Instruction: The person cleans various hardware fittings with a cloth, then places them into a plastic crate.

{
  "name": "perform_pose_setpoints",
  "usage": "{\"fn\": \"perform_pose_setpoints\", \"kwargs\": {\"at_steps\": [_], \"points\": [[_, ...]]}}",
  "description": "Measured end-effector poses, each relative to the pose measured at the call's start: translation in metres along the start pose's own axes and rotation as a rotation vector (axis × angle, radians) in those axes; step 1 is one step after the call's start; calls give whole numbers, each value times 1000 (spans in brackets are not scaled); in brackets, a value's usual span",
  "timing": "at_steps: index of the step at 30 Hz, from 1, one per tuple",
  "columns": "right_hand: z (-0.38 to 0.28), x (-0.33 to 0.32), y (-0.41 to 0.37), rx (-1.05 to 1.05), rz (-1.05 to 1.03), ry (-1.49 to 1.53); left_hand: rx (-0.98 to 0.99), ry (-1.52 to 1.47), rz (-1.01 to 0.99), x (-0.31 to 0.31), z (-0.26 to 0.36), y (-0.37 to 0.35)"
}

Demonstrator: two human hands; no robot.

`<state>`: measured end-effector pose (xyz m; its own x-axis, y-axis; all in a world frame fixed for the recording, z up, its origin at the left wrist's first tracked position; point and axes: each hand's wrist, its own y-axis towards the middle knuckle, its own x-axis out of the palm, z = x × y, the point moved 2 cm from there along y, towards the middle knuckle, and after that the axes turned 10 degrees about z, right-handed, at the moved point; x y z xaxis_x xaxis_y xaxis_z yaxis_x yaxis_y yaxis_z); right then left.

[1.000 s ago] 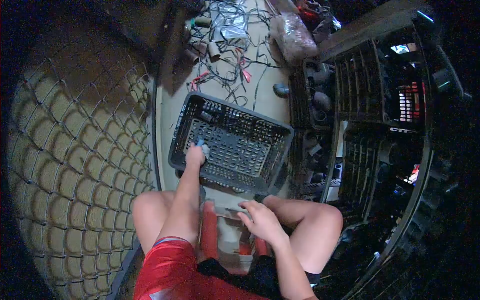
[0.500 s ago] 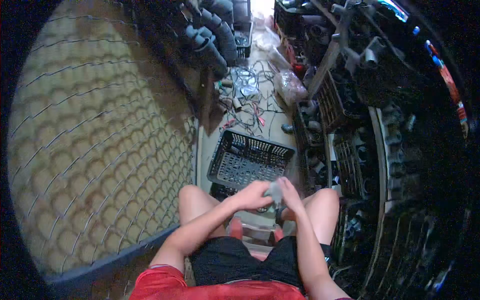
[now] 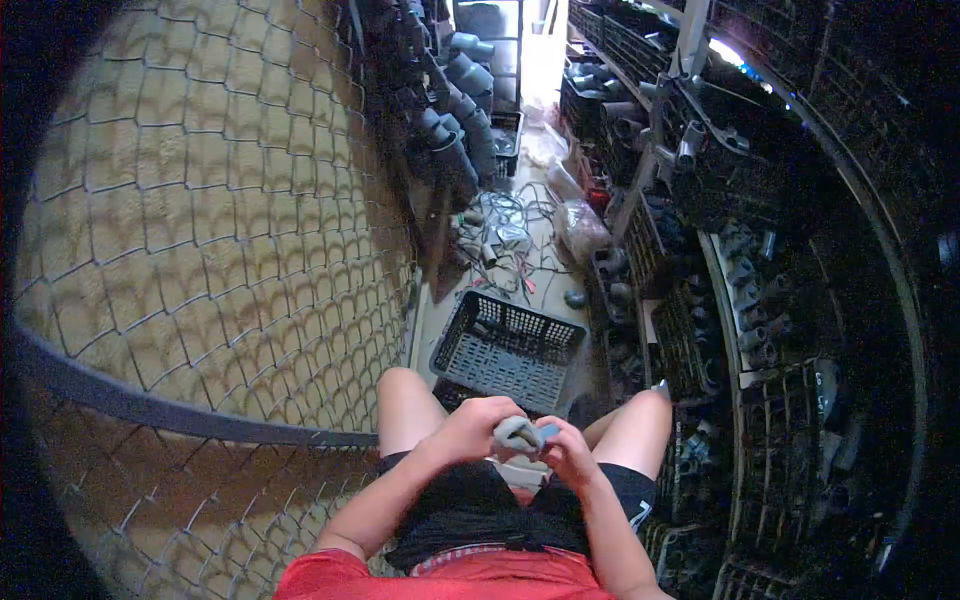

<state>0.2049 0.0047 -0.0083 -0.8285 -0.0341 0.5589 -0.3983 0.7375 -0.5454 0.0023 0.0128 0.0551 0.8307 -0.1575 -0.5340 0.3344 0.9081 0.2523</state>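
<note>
Over my lap, my left hand is closed round a grey pipe fitting, its hollow end facing up toward me. My right hand meets it from the other side, fingers pinched on a small blue-grey part beside the opening. Whether that part belongs to the fitting I cannot tell. Just beyond both hands, a black plastic crate with slotted walls sits on the floor between my knees, with a few small dark pieces near its far wall.
Wire mesh with a metal rail runs along the left. Shelves of crates holding pipe fittings line the right. Larger grey pipe fittings are stacked at the back left. Cables and plastic bags litter the aisle floor.
Both hands have drawn back from the crate's near edge toward my lap. The fitting, blurred before, now shows its hollow end. My view has shifted.
</note>
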Motion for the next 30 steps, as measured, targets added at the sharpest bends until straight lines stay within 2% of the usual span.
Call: {"fn": "perform_pose_setpoints", "kwargs": {"at_steps": [2, 3, 4, 6, 7, 8, 10, 11, 13, 14, 16, 17, 18, 20, 21, 22, 24, 26, 28, 29, 30], "points": [[12, -2, 2, -175, -44, -266, -23, -42, 56, 1, 9, -4], [19, 7, -1, -124, -29, -93, -44, -73, 51, 0, 15, -6], [23, 7, -5, -128, -39, -93, -41, -64, 55, 0, 23, -9], [23, 12, -15, -277, 81, -388, -80, -49, 74, 0, 42, -9], [18, 17, -27, -291, 185, -552, -35, -66, 50, 7, 41, -11], [27, 12, -23, -499, 244, -629, -73, -81, 39, 10, 50, -11], [-4, 39, -51, -758, 370, -723, -132, -81, 120, 21, 49, -20], [-9, 45, -56, -763, 365, -724, -129, -77, 125, 35, 44, -28], [-15, 57, -68, -1225, 394, -878, -759, -1265, 265, 76, 15, -60], [-16, 56, -68, -1232, 394, -873, -749, -1630, 59, 92, 0, -73], [-18, 52, -70, -1298, 224, -722, -881, -1634, -29, 82, 41, -73], [-19, 46, -72, -1119, 235, -739, -743, -1154, 113, 53, 61, -59], [-22, 44, -73, -1117, 234, -740, -106, -466, 206, 50, 30, -46], [-27, 42, -63, -773, 279, -969, 72, 9, 226, 23, 58, -28], [-27, 37, -58, -617, 228, -963, 215, 159, 147, 26, 58, -25], [-30, 33, -55, -624, 227, -964, 221, 163, 150, 27, 60, -24], [-35, 33, -52, -577, 171, -1159, 333, 172, 102, 31, 65, -23], [-43, 42, -60, -606, 197, -1147, 315, 102, 152, 40, 68, -28], [-51, 53, -73, -887, 275, -1008, -266, -432, 427, 57, 73, -41], [-46, 53, -73, -1094, 277, -991, -428, -993, 356, 80, 46, -54], [-39, 51, -74, -1093, 284, -989, -429, -993, 350, 93, 42, -66]]}}
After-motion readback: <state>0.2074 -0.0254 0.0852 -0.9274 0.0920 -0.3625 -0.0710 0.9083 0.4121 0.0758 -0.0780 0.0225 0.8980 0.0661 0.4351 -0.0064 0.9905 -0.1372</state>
